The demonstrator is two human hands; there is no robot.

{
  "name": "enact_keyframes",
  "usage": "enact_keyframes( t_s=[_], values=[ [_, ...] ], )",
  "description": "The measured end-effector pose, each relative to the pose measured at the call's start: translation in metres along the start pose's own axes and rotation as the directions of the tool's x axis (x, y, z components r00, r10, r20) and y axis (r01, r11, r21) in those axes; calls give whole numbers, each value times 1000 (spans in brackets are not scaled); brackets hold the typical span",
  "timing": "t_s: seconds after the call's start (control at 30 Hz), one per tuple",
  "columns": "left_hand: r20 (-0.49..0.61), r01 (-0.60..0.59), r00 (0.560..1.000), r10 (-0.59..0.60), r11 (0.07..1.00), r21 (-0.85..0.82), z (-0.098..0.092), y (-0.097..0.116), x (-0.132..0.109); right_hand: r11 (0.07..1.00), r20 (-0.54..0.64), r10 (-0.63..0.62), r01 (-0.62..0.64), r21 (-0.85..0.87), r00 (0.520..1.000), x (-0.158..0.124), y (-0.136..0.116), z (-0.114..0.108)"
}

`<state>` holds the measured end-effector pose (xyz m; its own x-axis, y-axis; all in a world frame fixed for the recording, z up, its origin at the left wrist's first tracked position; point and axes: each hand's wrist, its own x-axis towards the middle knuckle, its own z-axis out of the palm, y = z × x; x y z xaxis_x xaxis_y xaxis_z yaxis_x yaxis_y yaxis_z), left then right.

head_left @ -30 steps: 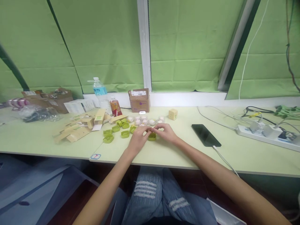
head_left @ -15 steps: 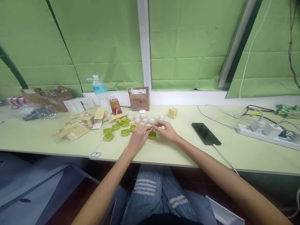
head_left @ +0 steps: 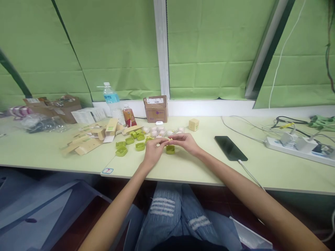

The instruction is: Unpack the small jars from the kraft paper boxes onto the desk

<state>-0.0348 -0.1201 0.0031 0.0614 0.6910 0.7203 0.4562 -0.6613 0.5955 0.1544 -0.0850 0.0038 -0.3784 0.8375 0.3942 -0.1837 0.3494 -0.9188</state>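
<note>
My left hand (head_left: pixel 155 150) and my right hand (head_left: pixel 186 143) meet over the table, fingertips pinched together on a small pale-yellow piece (head_left: pixel 170 139). It is too small for me to name its kind. Just below the fingers sits a green cat-head-shaped cup (head_left: pixel 170 150) on the table. More green cups (head_left: pixel 140 146) of the same sort lie to the left of my left hand. Behind the hands stand several small clear round containers with pale pink contents (head_left: pixel 161 132), partly hidden by my fingers.
A small cardboard cube (head_left: pixel 194 124) and a black phone (head_left: pixel 230 148) on a cable lie to the right, with a white power strip (head_left: pixel 298 148) beyond. Flattened cardboard (head_left: pixel 87 144), a water bottle (head_left: pixel 111 99), a drink bottle (head_left: pixel 129 116) and a brown box (head_left: pixel 156 109) stand left and behind.
My fingers have shifted slightly, and the pale-yellow piece now shows between the fingertips. My right hand's fingers have straightened to the left. The objects on the table have not moved.
</note>
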Motion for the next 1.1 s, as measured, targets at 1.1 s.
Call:
enact_keyframes(
  t_s=[1.1],
  values=[
    [380,153,909,-174,985,84,-1,-4,-5,488,212,-152,260,-833,965,-5,6,5]
  ],
)
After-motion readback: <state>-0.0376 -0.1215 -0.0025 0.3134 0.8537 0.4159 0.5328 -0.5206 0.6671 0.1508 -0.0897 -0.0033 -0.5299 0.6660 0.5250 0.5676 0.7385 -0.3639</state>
